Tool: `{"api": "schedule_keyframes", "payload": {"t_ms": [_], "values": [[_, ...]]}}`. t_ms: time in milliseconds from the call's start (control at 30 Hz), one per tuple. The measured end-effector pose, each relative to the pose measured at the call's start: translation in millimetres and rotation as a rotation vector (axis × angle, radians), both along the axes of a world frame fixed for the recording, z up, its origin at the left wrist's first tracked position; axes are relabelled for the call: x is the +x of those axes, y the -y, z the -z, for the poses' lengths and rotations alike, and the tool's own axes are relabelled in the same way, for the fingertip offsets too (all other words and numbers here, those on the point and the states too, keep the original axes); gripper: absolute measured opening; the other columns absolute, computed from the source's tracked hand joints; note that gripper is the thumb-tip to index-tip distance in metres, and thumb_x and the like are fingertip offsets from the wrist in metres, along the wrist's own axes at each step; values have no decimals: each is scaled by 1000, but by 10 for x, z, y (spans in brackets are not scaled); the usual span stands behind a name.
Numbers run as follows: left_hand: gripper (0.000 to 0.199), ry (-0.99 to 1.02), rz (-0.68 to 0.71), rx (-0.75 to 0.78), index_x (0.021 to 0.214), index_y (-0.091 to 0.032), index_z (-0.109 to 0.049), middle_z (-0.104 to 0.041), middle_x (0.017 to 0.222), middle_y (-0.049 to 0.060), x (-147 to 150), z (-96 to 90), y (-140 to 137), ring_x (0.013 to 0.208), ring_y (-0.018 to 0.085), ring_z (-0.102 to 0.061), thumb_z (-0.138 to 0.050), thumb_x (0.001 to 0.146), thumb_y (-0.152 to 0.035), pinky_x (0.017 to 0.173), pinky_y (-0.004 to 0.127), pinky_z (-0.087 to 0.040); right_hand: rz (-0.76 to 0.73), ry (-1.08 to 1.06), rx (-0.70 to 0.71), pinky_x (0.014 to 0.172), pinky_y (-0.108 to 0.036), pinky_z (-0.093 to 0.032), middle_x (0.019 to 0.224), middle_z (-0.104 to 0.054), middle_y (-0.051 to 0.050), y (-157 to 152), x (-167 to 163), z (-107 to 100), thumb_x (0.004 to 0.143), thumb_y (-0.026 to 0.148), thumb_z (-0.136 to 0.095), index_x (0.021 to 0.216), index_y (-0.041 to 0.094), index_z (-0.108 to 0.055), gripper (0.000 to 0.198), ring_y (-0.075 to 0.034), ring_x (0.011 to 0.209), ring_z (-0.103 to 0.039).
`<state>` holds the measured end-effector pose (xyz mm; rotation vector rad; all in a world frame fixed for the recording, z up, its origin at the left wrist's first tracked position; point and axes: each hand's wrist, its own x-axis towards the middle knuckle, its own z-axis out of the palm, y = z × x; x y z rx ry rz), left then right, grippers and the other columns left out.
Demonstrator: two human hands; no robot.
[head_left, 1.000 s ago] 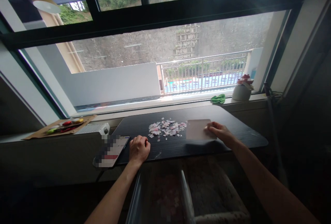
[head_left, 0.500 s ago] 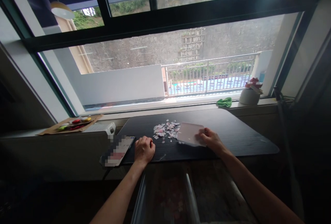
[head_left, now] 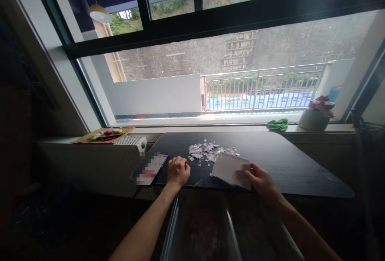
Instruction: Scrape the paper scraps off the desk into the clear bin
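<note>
Since a moment ago, one white card [head_left: 230, 168] has slid toward the table's [head_left: 288, 160] near edge at frame centre, pinched by the right hand [head_left: 260, 177]. Left hand [head_left: 178, 171] rests clenched beside one phone [head_left: 148, 168]. One scrap pile [head_left: 209, 151] lies behind.

Blk table [head_left: 279, 160], white card [head_left: 230, 168], pink/white scraps [head_left: 207, 151].

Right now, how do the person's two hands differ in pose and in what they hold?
The left hand is a closed fist resting on the black table, holding nothing visible; the right hand grips a white card. The left hand sits beside the phone, left of the paper scraps; the right hand is to their right, its card tilted beside them. Both are near the table's front edge.
</note>
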<state>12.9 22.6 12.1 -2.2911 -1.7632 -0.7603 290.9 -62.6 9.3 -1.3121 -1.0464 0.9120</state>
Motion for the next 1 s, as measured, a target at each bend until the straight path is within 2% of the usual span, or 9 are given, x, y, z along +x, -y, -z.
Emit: {"api": "schedule_keyframes", "payload": {"t_ms": [167, 233, 300, 467, 533, 667, 800, 900, 1000], "values": [[16, 25, 1, -3, 82, -18, -65, -63, 89, 7, 9, 4, 2, 90, 21, -55, -49, 79, -18, 85, 35, -38, 195, 140, -13, 58, -31, -55, 73, -74, -3, -83, 142, -15, 65, 36, -65, 87, 19, -64, 28, -23, 68, -70], [15, 33, 4, -4, 82, -18, -65, -63, 90, 7, 11, 10, 0, 90, 21, -55, -49, 79, -17, 85, 35, -38, 224, 216, -35, 57, -31, -53, 71, -73, -3, -98, 155, 5, 65, 37, -65, 85, 19, -66, 27, -23, 67, -69], [15, 36, 4, -4, 81, -18, -65, -63, 89, 7, 14, 18, -4, 90, 21, -55, -49, 80, -18, 85, 35, -38, 185, 219, -24, 57, -31, -53, 72, -73, -2, -91, 100, 29, 66, 39, -64, 85, 20, -66, 27, -23, 68, -68], [15, 43, 1, -2, 81, -18, -64, -63, 89, 7, 27, 30, -2, 91, 21, -55, -49, 80, -17, 85, 35, -39, -15, 74, 20, 57, -31, -54, 75, -74, -3, -68, -131, 11, 66, 41, -64, 87, 20, -65, 29, -21, 66, -68], [15, 50, 2, -9, 81, -18, -64, -62, 89, 7, 32, 29, 4, 91, 21, -55, -50, 80, -18, 85, 35, -39, -2, 68, 30, 59, -31, -54, 76, -74, -3, -99, -156, -36, 66, 42, -64, 88, 19, -65, 31, -21, 67, -68], [15, 57, 4, 0, 79, -18, -65, -62, 88, 7, 27, 21, 12, 90, 20, -55, -50, 80, -18, 84, 35, -40, 122, 118, 1, 59, -31, -54, 75, -74, -4, -198, -84, -97, 67, 38, -62, 89, 19, -65, 29, -22, 68, -69], [19, 64, 29, 9, 77, -18, -64, -63, 82, 6, 2, 33, 1, 85, 19, -57, -47, 83, -17, 81, 32, -41, 121, 173, -5, 58, -31, -54, 75, -74, -4, -254, -16, -38, 67, 38, -60, 88, 20, -66, 29, -23, 67, -69], [21, 98, 58, -46, 79, -19, -66, -63, 80, 4, -11, 55, 35, 82, 18, -57, -46, 84, -19, 80, 31, -42, 126, 167, 31, 60, -32, -54, 77, -74, -4, -268, -15, 17, 67, 39, -59, 86, 21, -66, 27, -23, 69, -69], [22, 106, 101, -75, 93, -22, -68, -62, 92, 5, -18, 79, 168, 92, 20, -55, -49, 83, -23, 86, 35, -42, 59, 108, 36, 61, -33, -55, 78, -74, -4, -272, -21, 26, 66, 38, -61, 84, 21, -65, 25, -24, 71, -69]]}}
